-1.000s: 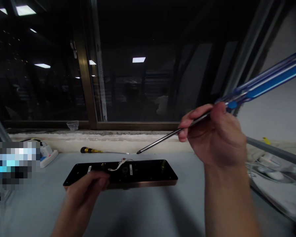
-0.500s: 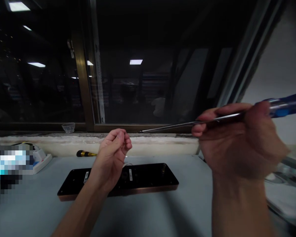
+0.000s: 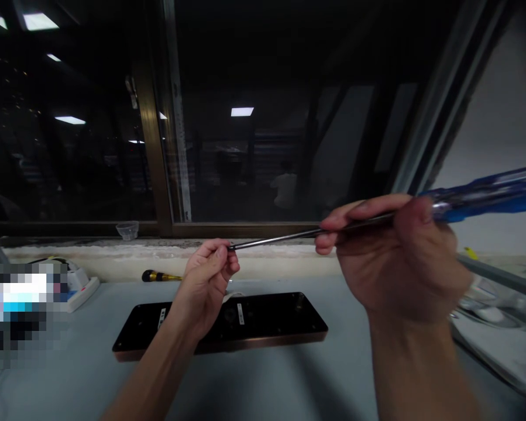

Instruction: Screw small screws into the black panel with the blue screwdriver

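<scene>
My right hand [image 3: 394, 263] is closed on a long screwdriver [image 3: 280, 238] with a clear blue handle, its fingers on the metal shaft. The shaft points left, and its tip meets the fingertips of my left hand [image 3: 210, 275]. Thumb and fingers of that hand are pinched together; whatever small thing is between them is too small to name. Below, a long black panel [image 3: 271, 318] with a copper-coloured edge and white labels lies on the table, partly covered by my left forearm.
A yellow-and-black screwdriver [image 3: 160, 275] lies behind the panel on the pale blue table [image 3: 333, 380]. On the window ledge stands a clear plastic cup [image 3: 127, 230]. A white power strip [image 3: 83, 294] is at the left. Cables and clear plastic [image 3: 486, 310] lie at the right.
My right hand has moved left, bringing the screwdriver tip from a gap away up to my left fingertips. The left hand stays pinched. The whole view has shifted slightly.
</scene>
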Demonstrator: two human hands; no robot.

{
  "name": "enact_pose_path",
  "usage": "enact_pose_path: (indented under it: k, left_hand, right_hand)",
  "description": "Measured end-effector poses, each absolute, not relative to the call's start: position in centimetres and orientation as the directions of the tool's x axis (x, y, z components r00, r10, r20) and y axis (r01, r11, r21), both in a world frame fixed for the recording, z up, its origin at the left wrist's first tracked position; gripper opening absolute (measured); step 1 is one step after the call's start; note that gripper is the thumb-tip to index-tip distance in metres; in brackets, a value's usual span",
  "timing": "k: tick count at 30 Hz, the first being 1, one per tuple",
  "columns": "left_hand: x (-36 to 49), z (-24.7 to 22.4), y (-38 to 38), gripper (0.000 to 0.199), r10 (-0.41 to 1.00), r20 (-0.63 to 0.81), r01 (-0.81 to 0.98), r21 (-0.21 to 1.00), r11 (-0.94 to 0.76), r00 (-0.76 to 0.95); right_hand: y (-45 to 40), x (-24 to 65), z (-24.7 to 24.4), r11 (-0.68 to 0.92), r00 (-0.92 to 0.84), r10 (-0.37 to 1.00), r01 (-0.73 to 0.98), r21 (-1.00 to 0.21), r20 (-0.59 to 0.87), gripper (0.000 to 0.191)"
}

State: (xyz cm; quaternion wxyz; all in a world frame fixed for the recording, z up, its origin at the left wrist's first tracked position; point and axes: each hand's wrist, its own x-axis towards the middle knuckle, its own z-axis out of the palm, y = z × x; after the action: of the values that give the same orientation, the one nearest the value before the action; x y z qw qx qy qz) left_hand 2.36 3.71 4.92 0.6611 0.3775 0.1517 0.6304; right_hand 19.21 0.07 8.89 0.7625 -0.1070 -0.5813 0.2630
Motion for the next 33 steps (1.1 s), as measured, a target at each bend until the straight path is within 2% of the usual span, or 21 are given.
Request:
enact_pose_path:
  k: [6,14,19,24,28,33]
  left_hand:
    - [2.3,4.5,4.0,0.018,0.938,0.299,-0.719,0.689,-0.087,0.173]
    - [2.0,4.2,4.9,0.022,0.946,0.303,-0.595,0.784,-0.18,0.112]
    - [1.7,4.1,4.9,0.023,0.947,0.262,-0.583,0.805,-0.107,0.187]
    - [1.5,3.9,4.8,0.022,0.94,0.187,-0.511,0.86,-0.017,0.284]
    - [1.5,4.0,4.7,0.017,0.931,0.185,-0.39,0.92,-0.051,0.314]
    - [2.3,3.7,4.5,0.007,0.918,0.162,-0.063,0.987,-0.149,0.363]
  right_hand:
    - [-0.1,19.4,8.7,0.833,0.15,0.535,-0.256,-0.49,0.831,0.021]
    - [-0.3,19.9,8.5,0.824,0.016,0.538,-0.221,-0.522,0.843,0.018]
    - [-0.4,20.4,8.5,0.807,-0.025,0.558,-0.213,-0.55,0.829,0.016]
    - [-0.5,21.6,8.5,0.815,-0.116,0.557,-0.11,-0.568,0.822,0.016]
    - [-0.4,21.7,8.5,0.81,-0.125,0.569,-0.084,-0.58,0.813,0.015]
    - [0.6,21.2,8.2,0.707,-0.003,0.706,-0.048,-0.706,0.708,0.017]
